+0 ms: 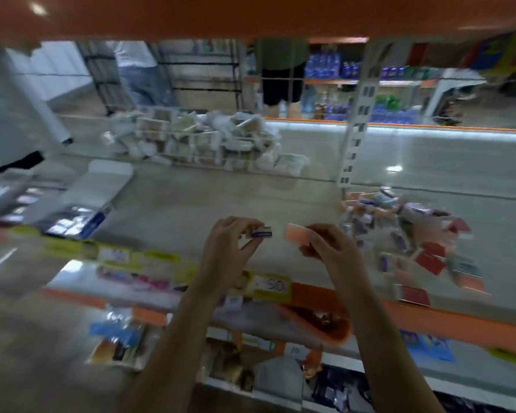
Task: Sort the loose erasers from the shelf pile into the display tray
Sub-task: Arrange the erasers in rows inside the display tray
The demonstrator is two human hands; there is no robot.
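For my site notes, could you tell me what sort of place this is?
Most likely a retail shop aisle: price labels line the orange shelf edge, a loose eraser pile lies on it, and stocked bottle shelves stand behind.

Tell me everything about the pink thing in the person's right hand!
The pink eraser is a flat block with rounded corners, pale salmon in colour, and looks soft and rubbery, with no wrapper visible. The right hand pinches one end, so the other end sticks out to the left. It is held above the shelf, touching nothing else, close to the small purple-and-white eraser in the left hand but apart from it. The picture is blurry, so any print cannot be told.
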